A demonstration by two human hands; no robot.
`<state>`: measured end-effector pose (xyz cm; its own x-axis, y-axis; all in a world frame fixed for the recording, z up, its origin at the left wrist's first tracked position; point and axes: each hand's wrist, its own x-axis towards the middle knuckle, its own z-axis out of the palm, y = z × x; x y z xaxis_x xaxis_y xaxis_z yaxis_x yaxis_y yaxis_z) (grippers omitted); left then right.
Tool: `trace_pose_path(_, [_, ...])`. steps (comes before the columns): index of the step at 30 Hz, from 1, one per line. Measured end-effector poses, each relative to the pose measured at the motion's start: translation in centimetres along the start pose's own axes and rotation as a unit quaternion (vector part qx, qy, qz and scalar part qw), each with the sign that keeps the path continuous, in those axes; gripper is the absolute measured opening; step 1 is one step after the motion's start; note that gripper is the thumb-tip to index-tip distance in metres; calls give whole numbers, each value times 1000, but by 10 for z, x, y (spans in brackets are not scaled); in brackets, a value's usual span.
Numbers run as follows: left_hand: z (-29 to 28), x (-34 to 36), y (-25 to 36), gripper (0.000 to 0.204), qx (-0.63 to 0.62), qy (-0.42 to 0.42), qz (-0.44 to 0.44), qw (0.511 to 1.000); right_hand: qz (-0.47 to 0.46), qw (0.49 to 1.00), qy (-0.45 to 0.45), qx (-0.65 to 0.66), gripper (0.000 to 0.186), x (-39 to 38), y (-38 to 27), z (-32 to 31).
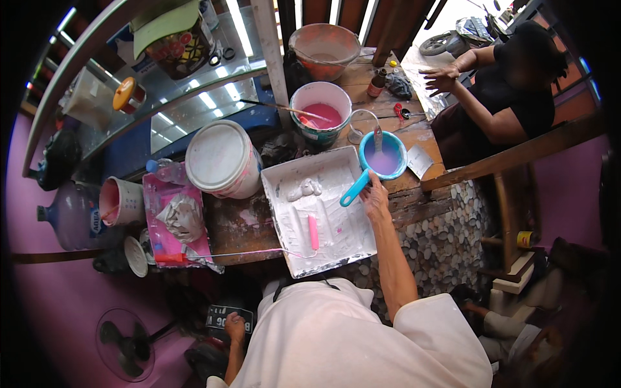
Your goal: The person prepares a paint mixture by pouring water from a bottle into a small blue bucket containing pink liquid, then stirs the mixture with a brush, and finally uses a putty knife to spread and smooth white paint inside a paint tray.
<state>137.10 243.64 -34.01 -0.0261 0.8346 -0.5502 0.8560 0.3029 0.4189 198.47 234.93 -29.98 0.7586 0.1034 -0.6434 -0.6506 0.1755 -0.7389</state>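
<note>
My right hand (pixel 374 195) grips a turquoise dipper (pixel 352 191) where its handle meets the bowl. Pale lilac liquid (pixel 383 160) fills part of the bowl. A clear, curved strand or tube (pixel 378 132) reaches into it; which of these it is I cannot tell. Just left of the dipper lies a white-smeared paint tray (pixel 284 178), with a pink roller (pixel 313 231) resting in it. The roller's wire leads left to a red handle (pixel 169 257). Low at my left side, my left hand (pixel 235 327) hangs loosely in front of a dark number plate, its fingers slightly bent and apparently holding nothing.
A pink paint bucket (pixel 310 138) with a stick in it and a lidded white bucket (pixel 220 155) stand beyond the tray. Behind them is an orange-stained basin (pixel 323 35). A brown bottle (pixel 376 84) stands far right. Someone in black (pixel 511 97) sits there, hands raised.
</note>
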Motion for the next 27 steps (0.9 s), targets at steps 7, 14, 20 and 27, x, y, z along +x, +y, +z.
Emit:
trace_pose_path(7, [-6,10,54,32,-138,-67,6,988,70,970,-99,209,25,14,2,30])
trace_pose_path(14, [-6,1,55,33,-146,-80,9,986,50,988,-79,126,28,1,-7,11])
trace_pose_path(20, [-6,1,41,31,-113,-96,13,989,56,994,-82,45,26,-29,-11,-20])
trace_pose_path(27, [-14,6,92,24,-88,-73,128,985,55,995,-81,3,22,-74,-25,-44])
